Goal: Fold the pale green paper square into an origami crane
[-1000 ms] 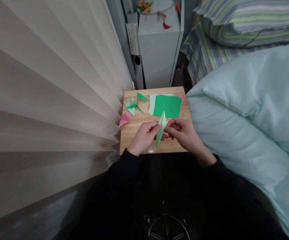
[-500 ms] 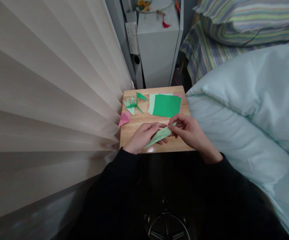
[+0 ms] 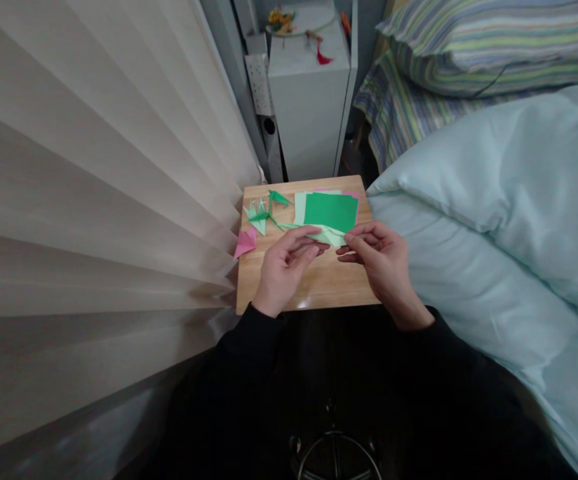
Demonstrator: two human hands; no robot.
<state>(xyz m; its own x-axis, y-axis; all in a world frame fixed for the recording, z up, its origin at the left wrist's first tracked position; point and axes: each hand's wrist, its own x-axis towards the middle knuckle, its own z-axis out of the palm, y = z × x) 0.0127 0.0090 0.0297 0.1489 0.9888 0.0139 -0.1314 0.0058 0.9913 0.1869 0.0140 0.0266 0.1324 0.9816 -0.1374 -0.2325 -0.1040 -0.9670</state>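
A folded sheet of light green origami paper [image 3: 329, 236] is stretched between my hands, a little above the small wooden table [image 3: 313, 287]. My left hand [image 3: 289, 260] is closed on its left part, the fingers hiding some of the folds. At its right end my right hand [image 3: 376, 253] pinches the paper between thumb and fingers. Just beyond lies a stack of paper with a dark green sheet [image 3: 331, 212] on top, light green and pink edges showing below. Left of my hands are green folded paper pieces [image 3: 257, 217] and a pink folded paper [image 3: 245, 243].
A pleated curtain [image 3: 169, 167] hangs along the table's left side. On the right is a bed with a pale blue quilt [image 3: 493, 187] and striped pillow [image 3: 493, 40]. A white cabinet [image 3: 309, 113] stands behind the table. Below is a dark wheeled base [image 3: 336, 453].
The light green paper has turned from slanting to nearly level and moved away from me, towards the stack. Both hands still hold it, my left now gripping its left part from the side.
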